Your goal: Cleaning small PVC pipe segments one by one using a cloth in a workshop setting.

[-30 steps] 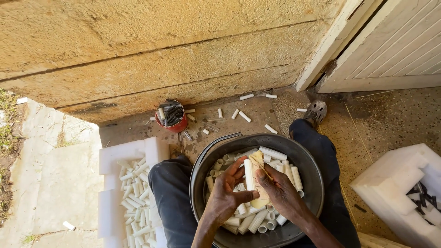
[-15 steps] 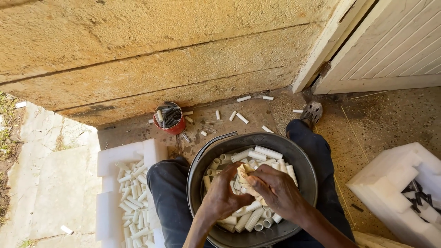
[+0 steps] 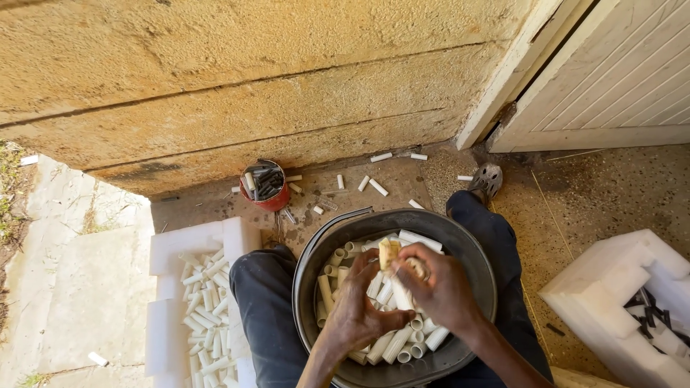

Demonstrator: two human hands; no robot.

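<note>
Gripping a white tube piece (image 3: 399, 296) over the dark round basin (image 3: 467, 251), right hand (image 3: 440, 289) is rubbing it with a tan pad (image 3: 389, 253), fingers curled tight around both. Left hand (image 3: 357, 307) is pinching the tube's lower end. A second ago the tube was standing clear and upright between the hands; now both hands are closing over it, so scrubbing looks underway. White foam tray of tubes (image 3: 208, 302) is sitting left; red tin (image 3: 264, 188) is standing by the wall.
</note>
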